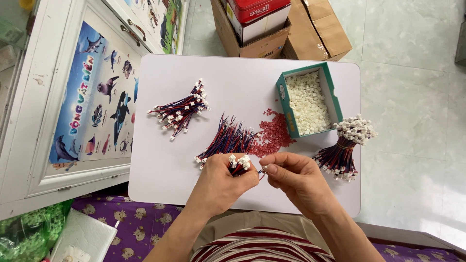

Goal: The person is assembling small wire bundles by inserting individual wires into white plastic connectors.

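Seen from above: white rectangular tabletop [242, 77] filling the centre of the frame.

Left hand [221, 184], lower centre: fingers curled shut around a small bunch of red, blue and black wire leads with white plastic connector ends [239, 163], connector ends protruding upward from the fist.

Right hand [296, 177], just right of the left: thumb and forefinger pinched narrow on a single small white connector [264, 169], held touching or just beside the gripped bunch; exact contact not discernible.

Containers:
- Green-walled open cardboard box [283, 99], upper right of the tabletop, tilted relative to the table edges, filled nearly level with loose small white plastic connector housings [307, 102].
- Brown cardboard cartons [320, 29] on the floor at top centre, beyond the far table edge; one holding a red-and-white rectangular tin [257, 12]. Further contents not visible.

Loose on the tabletop:
- Scattered heap of small red plastic pieces [273, 133], touching the near left corner of the green box.
- Fanned pile of red, blue and black wire leads [228, 140], centre, just above the left hand.
- Second loose pile of wire leads with white ends [180, 110], left of centre.
- Tied bundle of wire leads with white connectors at both ends [345, 145], right edge, overhanging slightly.

Left of frame: white cabinet door bearing a blue sea-animal poster [97, 92].
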